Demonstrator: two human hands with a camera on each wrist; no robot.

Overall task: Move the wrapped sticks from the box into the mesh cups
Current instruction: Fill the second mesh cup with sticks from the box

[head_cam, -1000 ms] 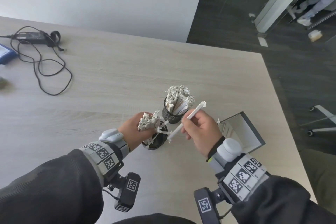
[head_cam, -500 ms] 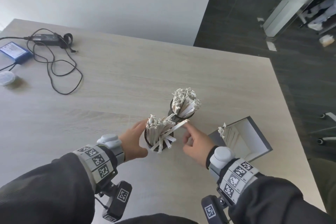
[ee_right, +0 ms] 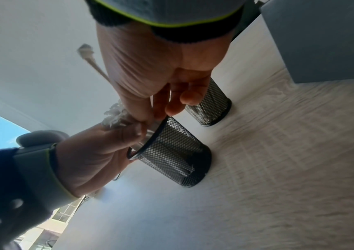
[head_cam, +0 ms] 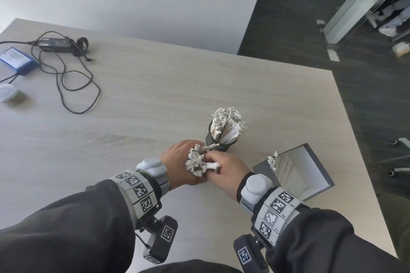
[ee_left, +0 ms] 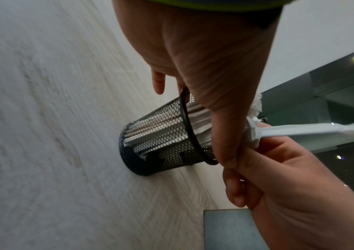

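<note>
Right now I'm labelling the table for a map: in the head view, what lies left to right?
Blue box → black power adapter → far mesh cup → open grey box.

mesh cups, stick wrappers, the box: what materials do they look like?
Near mesh cup: looks like dark perforated metal with a solid rim and base; sticks show through the holes.
Far mesh cup: same look.
Wrapped sticks: white matte paper, judging by the crimped, frayed ends.
Box: probably rigid cardboard, matte grey outside, white lining; I can't confirm it.
</note>
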